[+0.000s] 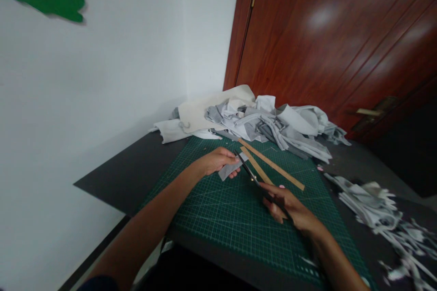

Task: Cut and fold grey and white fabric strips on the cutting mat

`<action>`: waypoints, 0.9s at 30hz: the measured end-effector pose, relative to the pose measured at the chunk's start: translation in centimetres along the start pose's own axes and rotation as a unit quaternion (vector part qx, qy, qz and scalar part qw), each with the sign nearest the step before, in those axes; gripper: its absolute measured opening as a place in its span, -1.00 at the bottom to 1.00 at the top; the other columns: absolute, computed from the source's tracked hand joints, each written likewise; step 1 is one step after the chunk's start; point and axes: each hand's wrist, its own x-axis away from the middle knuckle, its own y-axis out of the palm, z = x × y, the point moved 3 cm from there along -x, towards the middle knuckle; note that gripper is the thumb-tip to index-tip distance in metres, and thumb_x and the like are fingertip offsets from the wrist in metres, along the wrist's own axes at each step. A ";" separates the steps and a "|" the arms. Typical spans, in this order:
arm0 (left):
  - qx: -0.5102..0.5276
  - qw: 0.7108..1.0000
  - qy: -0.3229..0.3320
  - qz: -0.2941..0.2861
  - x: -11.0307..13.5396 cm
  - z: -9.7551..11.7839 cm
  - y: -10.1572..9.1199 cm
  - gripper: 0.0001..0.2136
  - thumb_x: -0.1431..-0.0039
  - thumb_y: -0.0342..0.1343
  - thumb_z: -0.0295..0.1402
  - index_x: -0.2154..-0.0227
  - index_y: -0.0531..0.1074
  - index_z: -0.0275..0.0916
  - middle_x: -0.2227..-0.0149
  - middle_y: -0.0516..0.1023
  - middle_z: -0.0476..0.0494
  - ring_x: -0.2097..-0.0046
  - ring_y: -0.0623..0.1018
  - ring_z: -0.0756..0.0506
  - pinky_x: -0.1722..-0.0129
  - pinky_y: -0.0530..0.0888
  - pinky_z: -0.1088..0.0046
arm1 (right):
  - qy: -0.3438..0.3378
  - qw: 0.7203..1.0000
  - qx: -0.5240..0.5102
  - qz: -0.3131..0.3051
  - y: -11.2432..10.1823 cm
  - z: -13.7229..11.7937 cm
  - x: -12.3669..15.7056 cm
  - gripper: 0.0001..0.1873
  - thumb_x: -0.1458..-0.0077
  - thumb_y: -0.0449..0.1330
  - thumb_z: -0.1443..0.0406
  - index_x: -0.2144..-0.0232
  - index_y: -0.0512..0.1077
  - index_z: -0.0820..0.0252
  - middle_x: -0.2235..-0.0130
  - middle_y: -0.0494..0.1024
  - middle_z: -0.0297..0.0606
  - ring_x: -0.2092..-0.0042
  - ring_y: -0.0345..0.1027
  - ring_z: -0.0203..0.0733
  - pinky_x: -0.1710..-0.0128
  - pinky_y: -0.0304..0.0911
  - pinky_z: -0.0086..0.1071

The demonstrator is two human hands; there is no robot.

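Note:
My left hand (218, 162) pinches a small strip of grey fabric (226, 171) above the green cutting mat (218, 218). In my right hand (287, 204) is a pair of dark-handled scissors (251, 173), its fingers wrapped around the handles. The scissor blades point up and left and reach the far end of the strip, close to my left fingertips. Whether the blades are parted is too small to tell. Two wooden rulers (273, 163) lie slanted on the mat just behind the scissors.
A heap of grey and white fabric pieces (252, 120) lies along the back of the black table (136, 173). More fabric scraps (372, 204) and thin offcuts spread over the right side. A white wall (119, 54) and a brown wooden door (307, 45) stand behind.

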 end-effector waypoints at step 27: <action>-0.012 1.000 -0.002 -0.003 0.2 0.2 0.1 -0.73 -0.08 0.37 -0.22 0.42 0.56 -0.39 0.45 0.62 -0.20 0.47 0.59 -0.05 0.37 0.55 0.37 | -0.004 1.000 0.028 -0.013 0.5 -1.0 0.2 -0.14 -0.10 0.33 -0.12 -0.30 0.32 0.22 0.50 0.18 -0.51 0.58 -0.11 -0.45 0.62 -0.19 -0.49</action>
